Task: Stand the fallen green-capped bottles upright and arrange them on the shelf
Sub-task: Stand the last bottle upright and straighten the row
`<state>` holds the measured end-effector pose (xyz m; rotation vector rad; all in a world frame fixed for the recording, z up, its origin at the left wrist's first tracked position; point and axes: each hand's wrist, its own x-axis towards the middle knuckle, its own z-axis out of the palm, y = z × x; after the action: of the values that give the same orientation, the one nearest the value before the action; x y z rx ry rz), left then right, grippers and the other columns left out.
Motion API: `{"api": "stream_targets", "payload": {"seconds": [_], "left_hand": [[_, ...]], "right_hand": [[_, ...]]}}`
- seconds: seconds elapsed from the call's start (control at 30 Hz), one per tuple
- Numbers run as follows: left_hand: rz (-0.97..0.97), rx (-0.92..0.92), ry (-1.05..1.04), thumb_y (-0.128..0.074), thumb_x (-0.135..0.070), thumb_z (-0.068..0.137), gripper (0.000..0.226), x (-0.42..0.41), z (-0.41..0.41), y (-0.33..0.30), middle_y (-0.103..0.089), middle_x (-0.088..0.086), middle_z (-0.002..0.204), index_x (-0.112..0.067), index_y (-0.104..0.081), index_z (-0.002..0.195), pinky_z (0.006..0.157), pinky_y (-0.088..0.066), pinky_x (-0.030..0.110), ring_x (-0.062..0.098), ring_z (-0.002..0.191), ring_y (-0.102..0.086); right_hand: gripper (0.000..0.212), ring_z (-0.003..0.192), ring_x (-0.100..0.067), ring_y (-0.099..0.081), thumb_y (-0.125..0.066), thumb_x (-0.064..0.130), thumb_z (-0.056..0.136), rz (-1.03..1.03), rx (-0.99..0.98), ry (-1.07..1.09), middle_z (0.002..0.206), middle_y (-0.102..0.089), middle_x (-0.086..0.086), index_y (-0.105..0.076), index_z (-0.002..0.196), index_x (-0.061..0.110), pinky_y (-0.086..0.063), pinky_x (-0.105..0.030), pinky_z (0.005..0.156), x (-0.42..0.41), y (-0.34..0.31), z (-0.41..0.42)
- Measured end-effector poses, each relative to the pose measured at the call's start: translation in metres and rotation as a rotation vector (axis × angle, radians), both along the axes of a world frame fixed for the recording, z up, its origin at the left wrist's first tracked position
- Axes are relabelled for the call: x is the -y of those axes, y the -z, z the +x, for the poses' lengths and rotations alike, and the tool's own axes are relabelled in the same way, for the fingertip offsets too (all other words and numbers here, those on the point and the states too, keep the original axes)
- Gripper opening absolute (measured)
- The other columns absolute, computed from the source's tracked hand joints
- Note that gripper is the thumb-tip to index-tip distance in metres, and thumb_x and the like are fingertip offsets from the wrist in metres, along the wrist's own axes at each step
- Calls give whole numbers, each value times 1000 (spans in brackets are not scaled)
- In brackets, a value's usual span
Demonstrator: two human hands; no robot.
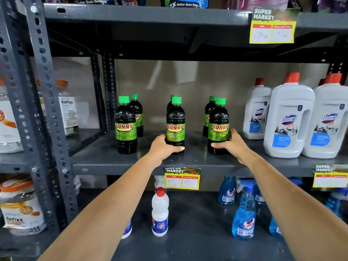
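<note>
Several dark green-capped "Sunny" bottles stand upright on the grey middle shelf in three pairs, front and back. My left hand wraps the base of the front middle bottle. My right hand grips the base of the front right bottle. The front left bottle stands free, with another bottle behind it. Rear bottles behind the middle and right ones are partly hidden. None of the bottles lies on its side.
Large white Domex jugs with red caps stand close on the right of the same shelf. A slotted upright post bounds the left. Price tags hang on the shelf's front edge. Below are white bottles and blue spray bottles.
</note>
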<state>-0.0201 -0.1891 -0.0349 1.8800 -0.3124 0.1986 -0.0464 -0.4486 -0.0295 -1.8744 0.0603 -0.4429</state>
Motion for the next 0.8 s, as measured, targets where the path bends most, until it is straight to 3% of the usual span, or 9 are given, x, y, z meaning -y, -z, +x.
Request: {"api": "stream_targets", "payload": {"seconds": [0.13,0.3,0.37,0.47,0.57,0.67,0.8], "left_hand": [[37,34,-38,-91,-25,66,66,-4,-8,0,-64,1,116,-13,-59,123,87,-42,27,14,101,-55],[35,75,-128,-90,-34,66,88,-28,-17,5,-56,10,134,-5,-47,138,95,-45,30,22,119,-55],[109,123,-170,-90,-32,66,78,-46,-19,8,-61,9,124,-5,-54,130,88,-46,27,20,108,-59],[241,252,-265,-90,-29,67,46,-86,-21,17,-70,5,101,-9,-68,103,78,-50,27,18,86,-63],[364,371,-404,-86,-29,72,28,-136,-20,25,-69,5,91,-12,-71,88,76,-53,33,21,83,-65],[530,401,-516,-72,-33,84,27,-172,-20,28,-66,10,100,-10,-68,97,76,-51,36,29,91,-63],[827,172,-440,-43,-39,97,43,-198,-20,21,-56,18,128,-6,-58,120,88,-44,38,36,114,-54]], "right_hand": [[89,120,-21,-54,-88,14,64,-60,55,55,131,-57,-4,-37,137,13,-41,-34,102,-5,1,-8],[86,127,-19,-48,-86,20,66,-233,429,305,139,-49,-5,-40,139,15,-37,-32,107,-34,0,-29],[75,124,-22,-50,-82,21,67,-322,618,342,133,-50,-8,-46,132,12,-40,-35,107,-54,-3,-37],[60,126,-24,-46,-78,19,71,-417,833,344,130,-50,-13,-52,124,7,-34,-26,109,-96,-9,-47],[47,122,-26,-49,-76,14,74,-476,968,188,123,-55,-14,-58,116,4,-38,-36,107,-152,-12,-49],[35,111,-22,-55,-72,16,79,-535,897,-75,113,-58,-7,-59,110,8,-47,-38,97,-200,-8,-41],[38,109,-20,-59,-65,25,87,-390,469,-211,116,-58,-4,-55,121,11,-52,-38,93,-263,5,-10]]}}
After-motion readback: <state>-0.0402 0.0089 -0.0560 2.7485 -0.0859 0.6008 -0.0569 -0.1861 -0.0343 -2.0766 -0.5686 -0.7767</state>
